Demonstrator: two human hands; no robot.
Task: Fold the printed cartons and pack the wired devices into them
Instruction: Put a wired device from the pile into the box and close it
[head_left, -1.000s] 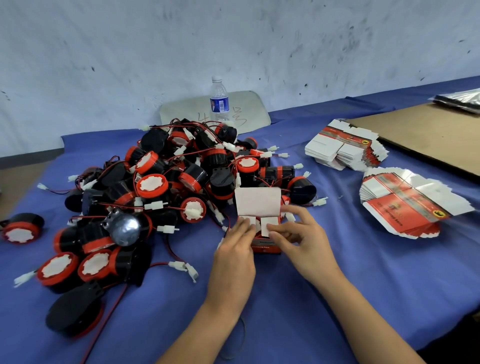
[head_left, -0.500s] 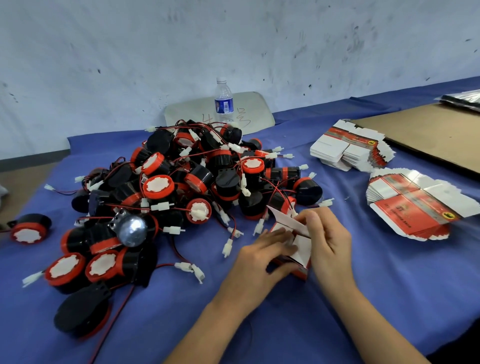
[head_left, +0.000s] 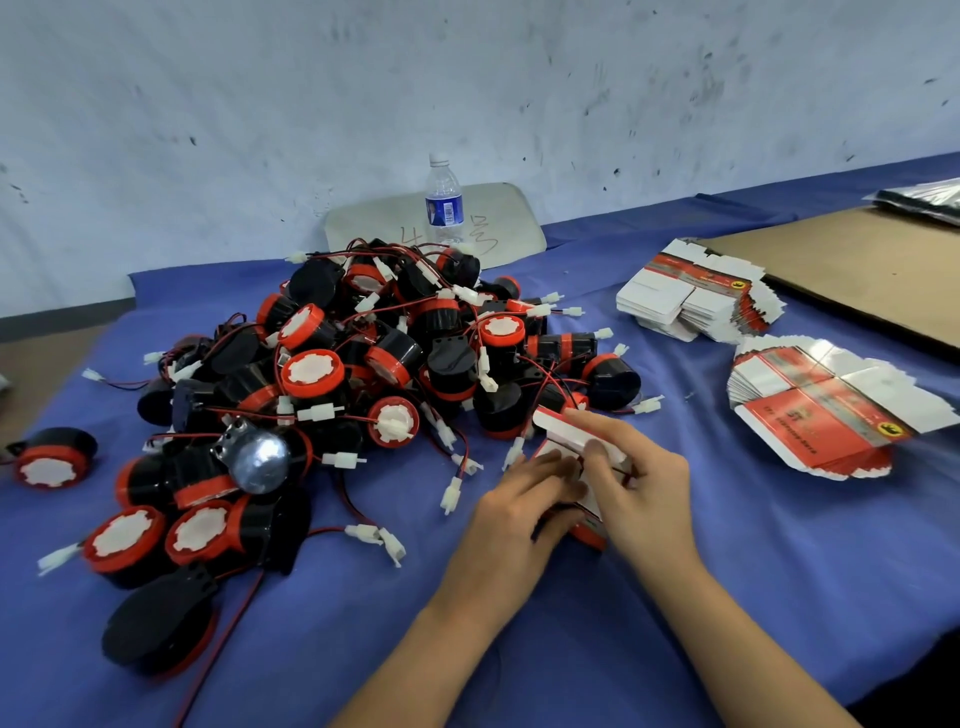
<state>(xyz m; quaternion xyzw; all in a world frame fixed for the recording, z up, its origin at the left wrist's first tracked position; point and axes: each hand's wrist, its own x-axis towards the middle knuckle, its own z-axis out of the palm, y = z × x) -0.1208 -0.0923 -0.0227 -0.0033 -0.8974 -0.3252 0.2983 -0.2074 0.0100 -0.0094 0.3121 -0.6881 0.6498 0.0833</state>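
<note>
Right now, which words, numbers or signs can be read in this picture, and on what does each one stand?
"4", then a mark like "号": red handwriting on the pale board.
Water bottle label: blue, barcode; words too small.
Flat cartons: red print blurred; yellow round emblem.
Held carton: no print readable.

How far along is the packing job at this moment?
Done: no finished carton is visible. In hand: the left hand and right hand hold one carton, folding its white flap. Left: a large pile of wired devices and two stacks of flat cartons wait.
</note>
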